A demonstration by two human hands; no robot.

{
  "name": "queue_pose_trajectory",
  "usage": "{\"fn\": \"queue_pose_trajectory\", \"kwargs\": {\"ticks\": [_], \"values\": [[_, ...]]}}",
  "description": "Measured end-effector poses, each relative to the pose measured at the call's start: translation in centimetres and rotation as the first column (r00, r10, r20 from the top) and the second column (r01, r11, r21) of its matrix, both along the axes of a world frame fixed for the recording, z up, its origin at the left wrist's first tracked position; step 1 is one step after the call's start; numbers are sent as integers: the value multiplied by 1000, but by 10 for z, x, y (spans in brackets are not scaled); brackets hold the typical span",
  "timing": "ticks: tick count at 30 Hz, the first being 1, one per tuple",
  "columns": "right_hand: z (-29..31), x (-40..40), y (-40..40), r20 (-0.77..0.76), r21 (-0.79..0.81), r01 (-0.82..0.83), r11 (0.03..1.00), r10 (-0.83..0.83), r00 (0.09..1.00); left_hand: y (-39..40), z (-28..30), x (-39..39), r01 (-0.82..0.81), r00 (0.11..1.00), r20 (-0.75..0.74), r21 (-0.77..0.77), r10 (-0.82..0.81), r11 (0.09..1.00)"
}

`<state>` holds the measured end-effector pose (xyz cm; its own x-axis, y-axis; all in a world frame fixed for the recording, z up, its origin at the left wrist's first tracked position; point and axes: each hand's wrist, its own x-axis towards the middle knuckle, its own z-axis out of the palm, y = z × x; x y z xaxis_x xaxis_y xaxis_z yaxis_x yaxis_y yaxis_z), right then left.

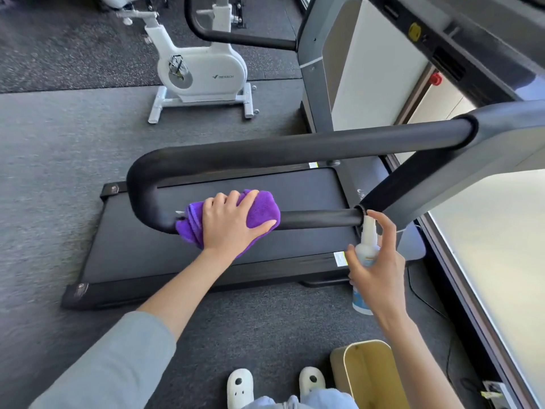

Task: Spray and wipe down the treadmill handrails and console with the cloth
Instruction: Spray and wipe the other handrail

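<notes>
A black U-shaped treadmill handrail [295,150] curves across the middle of the view. My left hand [233,222] grips a purple cloth [262,206] wrapped over the rail's near bar, close to the bend. My right hand [380,267] holds a small white spray bottle [367,249] upright, index finger on its top, nozzle beside the joint where the near bar [321,218] meets the grey upright. The console [460,45] runs along the upper right, partly cut off by the frame edge.
The black treadmill deck [206,261] lies below the rail on grey carpet. A white exercise bike [200,72] stands beyond it. A tan bin [368,373] sits by my feet at the bottom. A bright window edge runs down the right side, with a cable on the floor.
</notes>
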<state>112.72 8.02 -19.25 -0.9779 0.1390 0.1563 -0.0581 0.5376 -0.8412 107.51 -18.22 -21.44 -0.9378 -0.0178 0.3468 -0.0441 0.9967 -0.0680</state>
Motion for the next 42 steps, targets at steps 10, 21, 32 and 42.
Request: {"fn": "queue_pose_trajectory", "kwargs": {"ticks": [10,21,32,42], "values": [[1,9,68,-26,-11,60,998,-60,998,137,-19,-58,200,974,114,-7,-198,980],[10,1,73,-12,11,-41,999,41,999,142,-22,-65,286,958,2,108,-288,952],[20,-11,1,-40,13,-166,986,166,985,2,-8,-2,127,982,-147,42,-120,991],[23,-1,-35,-65,49,-265,963,268,961,-47,1,69,-100,901,-408,129,144,987]]}}
